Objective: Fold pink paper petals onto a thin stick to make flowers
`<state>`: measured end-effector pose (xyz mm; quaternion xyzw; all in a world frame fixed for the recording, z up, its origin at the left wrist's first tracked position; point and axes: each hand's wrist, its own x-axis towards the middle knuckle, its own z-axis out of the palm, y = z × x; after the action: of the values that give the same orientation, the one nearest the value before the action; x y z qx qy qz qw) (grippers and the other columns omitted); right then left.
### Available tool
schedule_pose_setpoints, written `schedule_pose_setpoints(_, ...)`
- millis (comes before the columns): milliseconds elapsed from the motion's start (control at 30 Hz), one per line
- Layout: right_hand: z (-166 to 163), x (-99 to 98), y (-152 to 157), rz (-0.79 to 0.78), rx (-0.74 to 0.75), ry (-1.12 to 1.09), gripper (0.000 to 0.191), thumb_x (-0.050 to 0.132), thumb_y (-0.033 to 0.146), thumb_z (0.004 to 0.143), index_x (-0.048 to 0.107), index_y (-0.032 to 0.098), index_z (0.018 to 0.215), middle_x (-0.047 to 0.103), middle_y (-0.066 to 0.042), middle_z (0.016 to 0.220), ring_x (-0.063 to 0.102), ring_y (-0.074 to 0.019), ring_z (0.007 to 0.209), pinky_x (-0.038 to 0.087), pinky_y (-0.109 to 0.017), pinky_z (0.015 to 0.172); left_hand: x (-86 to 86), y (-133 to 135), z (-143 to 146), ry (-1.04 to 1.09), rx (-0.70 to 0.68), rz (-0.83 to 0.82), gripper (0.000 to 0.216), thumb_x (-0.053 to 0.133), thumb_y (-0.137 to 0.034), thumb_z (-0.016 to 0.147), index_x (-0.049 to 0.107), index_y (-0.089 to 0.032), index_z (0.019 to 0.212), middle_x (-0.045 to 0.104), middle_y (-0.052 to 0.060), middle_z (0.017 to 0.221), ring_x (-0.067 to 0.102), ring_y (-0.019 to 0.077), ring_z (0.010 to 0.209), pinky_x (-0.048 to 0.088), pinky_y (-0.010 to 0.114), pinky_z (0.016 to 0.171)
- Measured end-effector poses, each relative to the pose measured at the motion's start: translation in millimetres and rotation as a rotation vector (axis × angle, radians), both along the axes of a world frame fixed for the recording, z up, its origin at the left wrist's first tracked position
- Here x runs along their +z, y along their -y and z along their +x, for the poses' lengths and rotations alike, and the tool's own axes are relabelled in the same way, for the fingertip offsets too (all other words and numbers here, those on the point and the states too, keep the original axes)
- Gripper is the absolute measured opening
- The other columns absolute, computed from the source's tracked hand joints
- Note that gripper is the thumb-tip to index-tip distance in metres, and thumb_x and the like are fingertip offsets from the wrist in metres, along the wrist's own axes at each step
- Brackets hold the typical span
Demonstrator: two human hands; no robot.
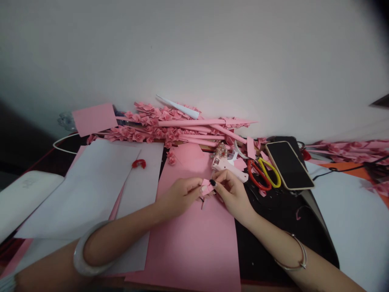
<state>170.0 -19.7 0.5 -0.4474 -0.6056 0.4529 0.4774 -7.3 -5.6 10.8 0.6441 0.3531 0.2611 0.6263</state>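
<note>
White bangle point(80, 252) is worn nearest; above the pink sheet point(191, 247), a pink paper piece point(206, 187) is pinched by nearly closed left hand point(181, 195) and right hand point(233, 194); its seeming fold is best pressed evenly.

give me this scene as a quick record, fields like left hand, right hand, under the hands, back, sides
left hand: left hand pinches a small pink paper piece
right hand: right hand pinches the same piece at its other side
under the hands: large pink sheet
just beyond the right hand: glue gun
back, by the wall: pink paper flowers, with a white paper cone lying on them
left side: white sheets
right side: phone, screen dark
wrists: pale bangle on the left, thin bracelet on the right
</note>
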Motion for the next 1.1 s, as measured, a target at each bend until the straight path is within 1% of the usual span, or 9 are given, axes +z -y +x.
schedule_pose_setpoints(167,-1.6,2.4,2.7,0.047,-0.009,0.016,0.014,0.055,0.020,0.085,0.049,0.020,0.072,0.053,0.000,0.078,0.051,-0.0132,0.069,0.041,-0.026,0.061,2.7,0.2,-0.2,-0.008,-0.005,0.023,0.024,0.046,-0.033,0.088,0.062,-0.014,0.085,0.061,0.002,0.079,0.057,0.0141,0.075,0.047,0.025,0.069)
schedule_pose_setpoints(300,-2.2,3.4,4.8,0.103,0.000,0.067,0.014,0.054,0.015,0.085,0.048,0.020,0.073,0.051,-0.001,0.078,0.050,-0.0138,0.071,0.040,-0.027,0.063,6.4,1.1,0.6,-0.008,0.004,0.033,0.022,0.050,-0.031,0.086,0.059,-0.014,0.075,0.060,0.001,0.071,0.056,0.0123,0.069,0.044,0.023,0.066)
schedule_pose_setpoints(400,-1.9,2.4,6.2,0.115,0.030,0.100,0.015,0.053,0.015,0.086,0.047,0.020,0.073,0.051,-0.001,0.078,0.050,-0.0140,0.071,0.039,-0.027,0.062,6.1,1.2,1.2,-0.002,0.043,0.026,0.019,0.055,-0.028,0.084,0.057,-0.014,0.070,0.061,0.000,0.068,0.058,0.0119,0.067,0.044,0.023,0.066)
schedule_pose_setpoints(500,-1.5,1.1,7.1,0.095,0.057,0.090,0.014,0.052,0.016,0.087,0.047,0.020,0.074,0.051,-0.001,0.079,0.050,-0.0140,0.070,0.039,-0.027,0.060,2.7,0.6,1.5,0.015,0.080,-0.007,0.016,0.058,-0.026,0.081,0.057,-0.015,0.071,0.063,0.000,0.067,0.060,0.0120,0.064,0.045,0.023,0.064)
schedule_pose_setpoints(667,-1.4,1.2,7.6,0.069,0.063,0.046,0.015,0.053,0.018,0.087,0.047,0.020,0.073,0.051,-0.001,0.079,0.050,-0.0136,0.071,0.039,-0.026,0.061,-0.9,-0.4,2.4,0.068,0.091,-0.071,0.013,0.059,-0.024,0.080,0.060,-0.014,0.073,0.064,0.001,0.067,0.063,0.0116,0.060,0.048,0.023,0.063)
schedule_pose_setpoints(933,-1.9,0.7,5.5,0.020,0.046,0.038,0.016,0.055,0.021,0.086,0.047,0.019,0.073,0.051,-0.001,0.078,0.049,-0.0124,0.068,0.039,-0.025,0.058,3.8,0.1,2.6,0.088,0.083,-0.110,0.013,0.058,-0.024,0.081,0.061,-0.013,0.073,0.066,0.002,0.069,0.063,0.0112,0.059,0.050,0.024,0.063)
schedule_pose_setpoints(1000,-1.4,0.0,4.4,-0.016,0.033,0.058,0.014,0.056,0.024,0.086,0.047,0.020,0.077,0.051,0.000,0.076,0.047,-0.0115,0.063,0.038,-0.024,0.055,4.9,-0.6,2.1,0.085,0.092,-0.112,0.013,0.059,-0.023,0.081,0.062,-0.013,0.073,0.067,0.002,0.070,0.063,0.0121,0.062,0.050,0.024,0.064)
schedule_pose_setpoints(1100,0.1,0.2,3.5,-0.116,0.031,0.082,0.015,0.048,0.032,0.091,0.045,0.021,0.081,0.046,0.005,0.062,0.039,-0.0093,0.049,0.032,-0.023,0.047,5.2,-1.7,1.2,0.067,0.110,-0.107,0.016,0.061,-0.025,0.079,0.063,-0.013,0.070,0.066,0.003,0.070,0.063,0.0132,0.067,0.050,0.024,0.065)
